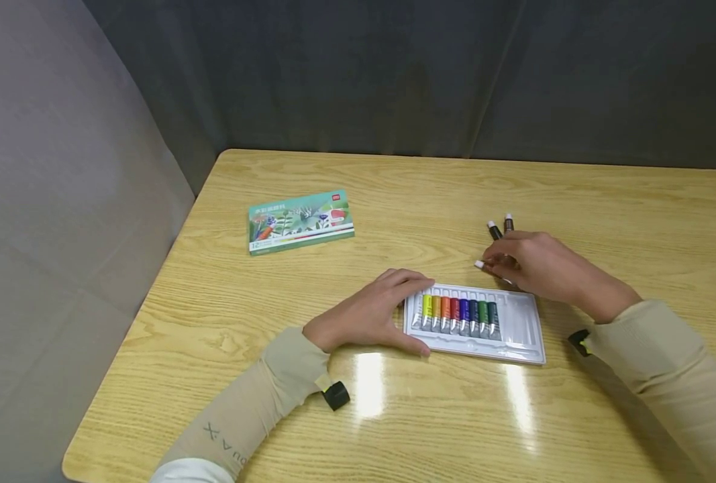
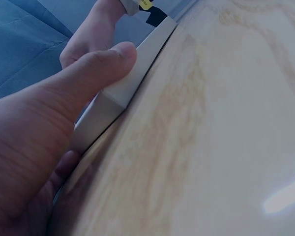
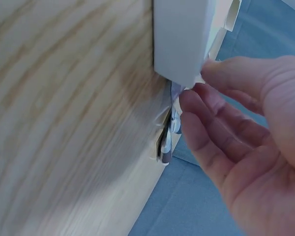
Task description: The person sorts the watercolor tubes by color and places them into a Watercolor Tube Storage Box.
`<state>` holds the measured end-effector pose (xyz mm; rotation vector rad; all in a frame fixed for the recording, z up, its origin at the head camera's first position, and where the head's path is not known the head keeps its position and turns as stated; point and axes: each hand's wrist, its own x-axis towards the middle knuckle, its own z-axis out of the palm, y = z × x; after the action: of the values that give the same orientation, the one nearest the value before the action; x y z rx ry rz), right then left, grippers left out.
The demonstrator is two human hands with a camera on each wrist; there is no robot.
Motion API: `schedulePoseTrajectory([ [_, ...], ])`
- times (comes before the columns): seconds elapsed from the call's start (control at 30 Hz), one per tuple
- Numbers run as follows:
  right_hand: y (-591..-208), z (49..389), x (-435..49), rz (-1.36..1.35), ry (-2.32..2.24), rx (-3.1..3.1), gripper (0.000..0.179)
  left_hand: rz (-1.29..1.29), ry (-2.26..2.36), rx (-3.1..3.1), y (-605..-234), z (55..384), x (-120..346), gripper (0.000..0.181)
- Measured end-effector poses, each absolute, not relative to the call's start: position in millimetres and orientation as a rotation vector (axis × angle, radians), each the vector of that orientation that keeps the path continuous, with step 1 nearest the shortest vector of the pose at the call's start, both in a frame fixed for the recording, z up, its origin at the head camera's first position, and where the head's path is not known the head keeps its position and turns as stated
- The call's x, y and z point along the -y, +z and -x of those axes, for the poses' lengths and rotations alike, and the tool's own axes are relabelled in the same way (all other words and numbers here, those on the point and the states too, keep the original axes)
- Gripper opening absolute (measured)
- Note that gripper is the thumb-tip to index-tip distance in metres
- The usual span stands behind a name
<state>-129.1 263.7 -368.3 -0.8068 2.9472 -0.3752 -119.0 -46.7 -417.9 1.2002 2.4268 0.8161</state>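
My left hand (image 1: 388,312) grips the left end of a white plastic tray (image 1: 454,345), thumb at its front edge and fingers at the back. In the tray lies a row of several paint tubes (image 1: 455,316) in yellow, orange, red, blue and green; its right part holds none. Beyond the tray's back right corner, my right hand (image 1: 535,268) pinches a brown paint tube (image 1: 488,268) with a white cap, partly hidden by the fingers. Two more dark tubes, one black (image 1: 494,230) and one brown (image 1: 508,223), lie just behind that hand.
A green illustrated paint box (image 1: 301,223) lies flat at the back left of the wooden table (image 1: 213,402). A dark curtain (image 1: 358,80) hangs behind the table's far edge, and a grey one (image 1: 62,201) on the left.
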Motion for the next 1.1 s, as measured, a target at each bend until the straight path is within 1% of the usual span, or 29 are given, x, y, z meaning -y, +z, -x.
schedulePoseTrajectory([
  [0.17, -369.4, 128.7, -259.6, 0.771, -0.398, -2.895, 0.029, -1.202, 0.814, -2.429, -418.0, 118.7, 46.6, 0.108],
  [0.3, -368.8, 128.1, -257.7, 0.747, -0.382, -2.874, 0.032, -1.206, 0.81, -2.43, -417.5, 118.6, 46.2, 0.108],
  [0.53, -367.9, 127.5, -259.7, 0.709, -0.347, -2.867, 0.033, -1.195, 0.814, -2.43, -417.3, 118.5, 46.1, 0.108],
  [0.87, -365.7, 123.0, -267.7, 0.764, -0.367, -2.947, 0.03, -1.19, 0.813, -2.434, -418.5, 118.5, 46.4, 0.108],
  [1.1, -359.2, 111.4, -267.8, 0.581, -0.48, -2.973, 0.026, -1.188, 0.824, -2.424, -417.3, 118.2, 46.5, 0.108],
])
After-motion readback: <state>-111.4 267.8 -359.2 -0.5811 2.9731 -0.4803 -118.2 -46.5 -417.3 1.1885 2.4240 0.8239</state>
